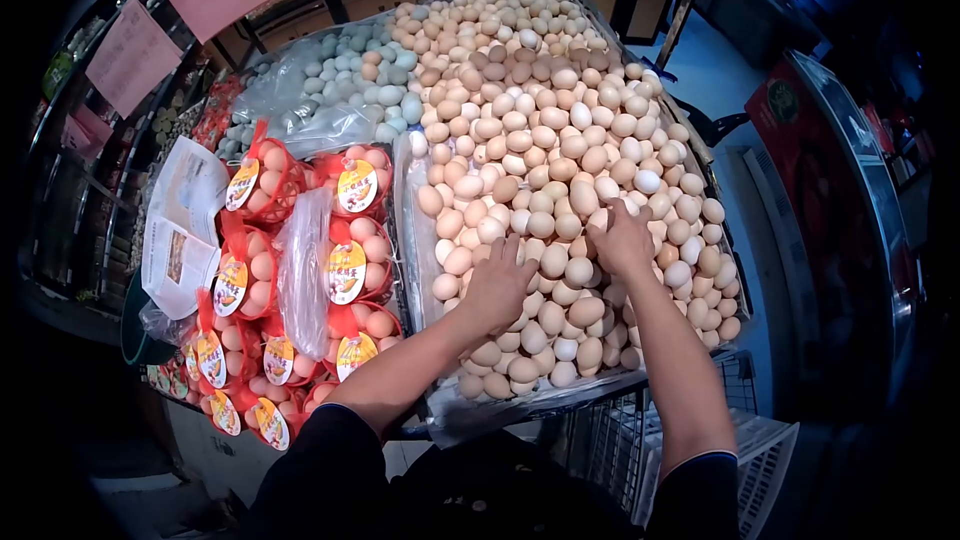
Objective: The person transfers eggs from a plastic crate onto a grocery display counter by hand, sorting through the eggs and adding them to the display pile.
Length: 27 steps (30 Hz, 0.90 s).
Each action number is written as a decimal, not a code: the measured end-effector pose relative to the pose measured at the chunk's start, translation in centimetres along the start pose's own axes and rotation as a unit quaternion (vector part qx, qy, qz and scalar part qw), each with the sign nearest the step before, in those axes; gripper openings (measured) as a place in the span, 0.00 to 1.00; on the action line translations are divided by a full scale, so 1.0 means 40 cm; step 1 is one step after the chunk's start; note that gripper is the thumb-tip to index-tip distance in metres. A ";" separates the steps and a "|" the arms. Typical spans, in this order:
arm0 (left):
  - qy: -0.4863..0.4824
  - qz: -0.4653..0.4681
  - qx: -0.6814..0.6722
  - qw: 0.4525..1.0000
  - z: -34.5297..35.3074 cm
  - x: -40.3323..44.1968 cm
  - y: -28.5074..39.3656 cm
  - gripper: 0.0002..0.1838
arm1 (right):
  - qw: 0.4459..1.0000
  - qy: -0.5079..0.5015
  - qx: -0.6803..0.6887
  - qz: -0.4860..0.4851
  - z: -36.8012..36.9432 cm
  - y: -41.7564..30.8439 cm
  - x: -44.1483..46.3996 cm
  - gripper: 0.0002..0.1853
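Touching the big heap of brown eggs [572, 145], the two hands sit apart from each other. Eggs lie under, between and all around them. The left hand [497, 288] is near the red net bags [372, 248]. The right hand [622, 238] has bent fingers. I cannot tell if either hand grips an egg.

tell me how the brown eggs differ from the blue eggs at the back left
Colour: the brown eggs are pale brown to pinkish, while the blue eggs are mostly pale blue-green.
Cover: the brown eggs lie uncovered, while clear plastic hides some blue eggs.
Spread: the brown eggs fill a much larger area than the blue eggs.
Shared: both are loose, heaped without nets.
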<state>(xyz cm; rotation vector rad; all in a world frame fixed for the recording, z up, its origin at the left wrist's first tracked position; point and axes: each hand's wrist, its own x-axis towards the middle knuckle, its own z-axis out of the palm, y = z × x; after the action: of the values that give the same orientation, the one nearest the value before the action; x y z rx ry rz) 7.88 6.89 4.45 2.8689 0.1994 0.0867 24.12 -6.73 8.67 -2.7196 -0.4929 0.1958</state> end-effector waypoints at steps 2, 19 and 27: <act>0.002 0.005 -0.008 1.000 -0.008 -0.001 -0.002 0.23 | 0.997 0.069 0.015 -0.023 0.012 0.012 -0.023 0.30; 0.052 -0.034 -0.037 0.997 -0.075 -0.098 0.080 0.38 | 0.959 0.179 0.151 -0.159 0.130 0.151 -0.205 0.26; 0.153 0.079 -0.126 0.977 -0.092 -0.123 0.251 0.34 | 0.920 0.240 0.241 -0.193 -0.112 0.245 -0.439 0.22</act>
<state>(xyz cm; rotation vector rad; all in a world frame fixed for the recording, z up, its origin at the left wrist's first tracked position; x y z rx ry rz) 4.00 -2.45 10.46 2.5988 0.0156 0.5458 11.76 -23.13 10.28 -2.0358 -0.7058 -0.3971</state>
